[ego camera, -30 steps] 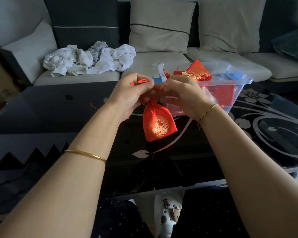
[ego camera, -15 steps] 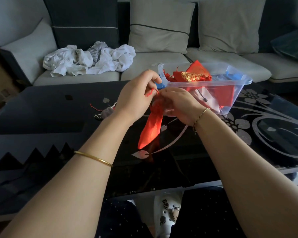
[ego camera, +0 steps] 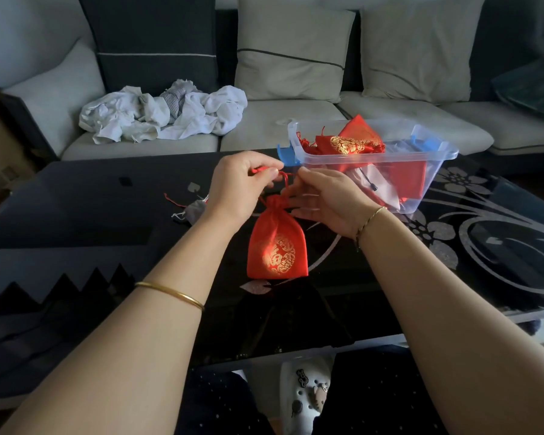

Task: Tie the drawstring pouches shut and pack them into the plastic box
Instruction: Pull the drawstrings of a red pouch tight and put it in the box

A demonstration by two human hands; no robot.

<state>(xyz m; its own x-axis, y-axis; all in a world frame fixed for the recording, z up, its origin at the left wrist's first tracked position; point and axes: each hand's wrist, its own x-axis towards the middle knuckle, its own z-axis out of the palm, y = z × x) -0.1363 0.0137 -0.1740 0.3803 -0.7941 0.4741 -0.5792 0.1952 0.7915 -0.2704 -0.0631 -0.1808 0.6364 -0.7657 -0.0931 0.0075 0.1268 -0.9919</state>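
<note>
Red satin drawstring pouch (ego camera: 277,246) w/ gold emblem hangs over black glass desk (ego camera: 76,199) near clear plastic box (ego camera: 390,160); left hand (ego camera: 245,186) fingers pinch red cord (ego camera: 285,181), right hand (ego camera: 327,199) fingers mostly straight, grip unclear; prob. light, soft, slippery, so hold at cinched neck.

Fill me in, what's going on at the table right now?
A person is tying a red pouch shut. The left hand pinches its red cord, and the right hand reaches straight fingers to that cord above the cinched neck, with the pouch hanging below. Several packed pouches already sit in the plastic box behind. A small grey pouch lies untouched on the black table.
</note>
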